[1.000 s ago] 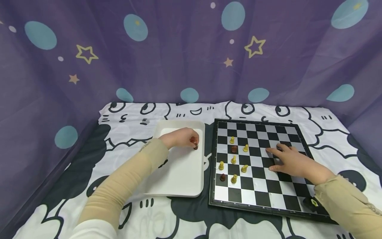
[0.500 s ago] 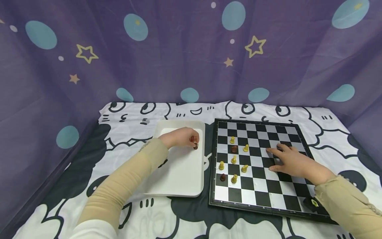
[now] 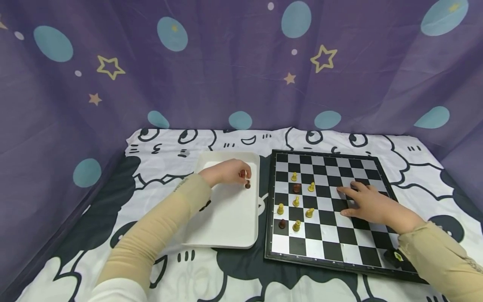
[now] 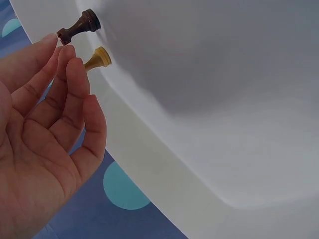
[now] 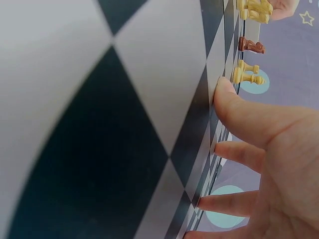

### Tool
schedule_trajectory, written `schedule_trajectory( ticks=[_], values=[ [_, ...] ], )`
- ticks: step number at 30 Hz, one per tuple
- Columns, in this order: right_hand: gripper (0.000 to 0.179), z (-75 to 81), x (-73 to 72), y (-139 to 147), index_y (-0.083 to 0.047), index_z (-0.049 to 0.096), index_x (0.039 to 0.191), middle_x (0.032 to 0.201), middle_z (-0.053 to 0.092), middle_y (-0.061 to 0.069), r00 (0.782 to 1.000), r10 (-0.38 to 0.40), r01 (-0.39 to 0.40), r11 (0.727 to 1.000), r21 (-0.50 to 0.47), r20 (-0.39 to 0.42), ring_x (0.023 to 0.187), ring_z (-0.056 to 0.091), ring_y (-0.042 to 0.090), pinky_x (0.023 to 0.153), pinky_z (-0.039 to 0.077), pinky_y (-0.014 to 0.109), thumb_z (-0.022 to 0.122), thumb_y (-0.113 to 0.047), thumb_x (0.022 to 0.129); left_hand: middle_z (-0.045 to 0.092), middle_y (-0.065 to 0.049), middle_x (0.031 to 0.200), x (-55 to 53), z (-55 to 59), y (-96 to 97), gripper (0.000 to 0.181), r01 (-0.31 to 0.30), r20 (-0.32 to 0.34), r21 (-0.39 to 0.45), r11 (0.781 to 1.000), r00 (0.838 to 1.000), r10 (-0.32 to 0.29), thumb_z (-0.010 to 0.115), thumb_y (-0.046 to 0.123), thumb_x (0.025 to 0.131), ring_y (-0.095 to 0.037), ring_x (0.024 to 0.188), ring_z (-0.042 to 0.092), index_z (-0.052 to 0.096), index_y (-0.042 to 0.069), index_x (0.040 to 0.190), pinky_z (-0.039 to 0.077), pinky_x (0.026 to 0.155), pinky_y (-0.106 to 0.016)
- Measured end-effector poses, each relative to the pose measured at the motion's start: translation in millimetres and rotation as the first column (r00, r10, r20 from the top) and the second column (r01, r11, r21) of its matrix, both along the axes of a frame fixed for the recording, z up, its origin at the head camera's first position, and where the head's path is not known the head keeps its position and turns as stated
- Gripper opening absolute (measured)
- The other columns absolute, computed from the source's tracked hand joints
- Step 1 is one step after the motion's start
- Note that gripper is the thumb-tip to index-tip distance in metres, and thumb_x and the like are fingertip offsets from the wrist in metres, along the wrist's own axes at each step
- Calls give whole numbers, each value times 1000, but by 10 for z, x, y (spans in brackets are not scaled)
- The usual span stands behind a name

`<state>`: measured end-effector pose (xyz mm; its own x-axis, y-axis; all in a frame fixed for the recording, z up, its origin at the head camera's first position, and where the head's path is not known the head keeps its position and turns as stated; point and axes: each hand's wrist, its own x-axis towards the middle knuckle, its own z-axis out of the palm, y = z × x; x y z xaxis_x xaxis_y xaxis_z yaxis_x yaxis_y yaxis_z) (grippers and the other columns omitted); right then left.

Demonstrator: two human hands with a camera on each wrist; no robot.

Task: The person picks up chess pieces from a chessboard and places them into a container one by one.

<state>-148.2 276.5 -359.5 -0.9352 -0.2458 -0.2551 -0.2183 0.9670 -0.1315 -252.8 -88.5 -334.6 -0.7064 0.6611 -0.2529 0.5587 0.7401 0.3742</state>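
Toward the far right corner of the white tray (image 3: pixel 226 226), the left hand (image 3: pixel 227 171) pinches a dark brown chess piece (image 4: pixel 79 27) between thumb and fingertips; a yellow piece (image 4: pixel 98 59) shows behind its fingers, contact unclear; near the chessboard's (image 3: pixel 339 249) right edge, the right hand (image 3: pixel 371 206) rests, fingers apart; more chess pieces (image 3: pixel 309 212) sit toward the left edge.

Black and white checkered chessboard (image 3: pixel 325 204)
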Motion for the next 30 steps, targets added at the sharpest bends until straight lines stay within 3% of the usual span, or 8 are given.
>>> schedule_trajectory(
  ticks=[10,19,30],
  values=[
    [79,6,-2,-1,-9,49,136,136,34,39,1000,-3,3,1000,1,-2,115,36,66,82,38,72,68,-57,76,66,-5,91,3,-4,19,12,11,-19,19,1000,1000,-10,65,11,88,-15,81,55,67,6,98,46,77,-28],
    [79,-12,-5,6,-9,48,136,136,34,39,1000,-2,2,1000,12,0,115,36,65,82,39,71,67,-58,76,65,-1,83,83,51,92,13,67,-33,28,997,997,-66,64,10,89,-11,75,55,67,7,101,46,75,-26],
    [79,-12,-5,6,-10,48,136,135,35,39,1000,1,-1,1000,13,-3,114,37,66,82,39,71,67,-58,76,63,-1,82,153,108,187,15,87,-25,39,995,996,-86,64,13,90,-11,73,53,67,6,103,44,70,-24]
  ],
)
